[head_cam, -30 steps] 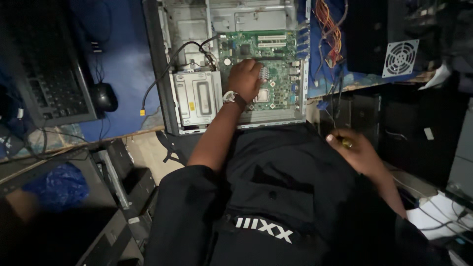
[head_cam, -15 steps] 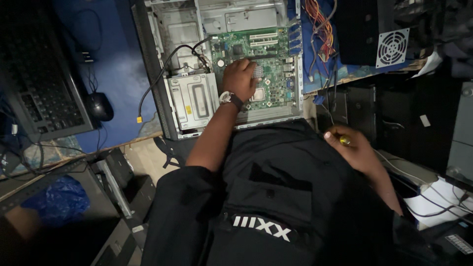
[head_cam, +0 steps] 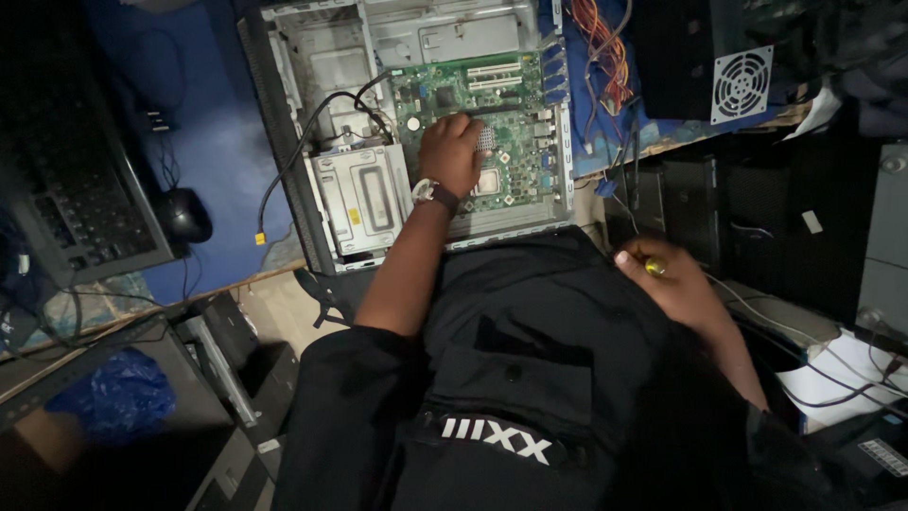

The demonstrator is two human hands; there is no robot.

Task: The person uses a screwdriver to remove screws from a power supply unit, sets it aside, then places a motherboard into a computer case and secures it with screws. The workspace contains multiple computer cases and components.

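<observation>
While left hand (head_cam: 452,151) lies spread on motherboard (head_cam: 492,132), right grip (head_cam: 667,279) pinching yellow-handled tool (head_cam: 653,266), blue desktop (head_cam: 213,142).

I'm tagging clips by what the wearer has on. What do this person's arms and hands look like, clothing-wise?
Both hands are bare, no gloves. The left hand has a wristwatch with a dark strap and pale face at the wrist; the forearm is uncovered up to a dark short sleeve. The right hand shows no ring or watch; its upper arm is lost in shadow.
</observation>
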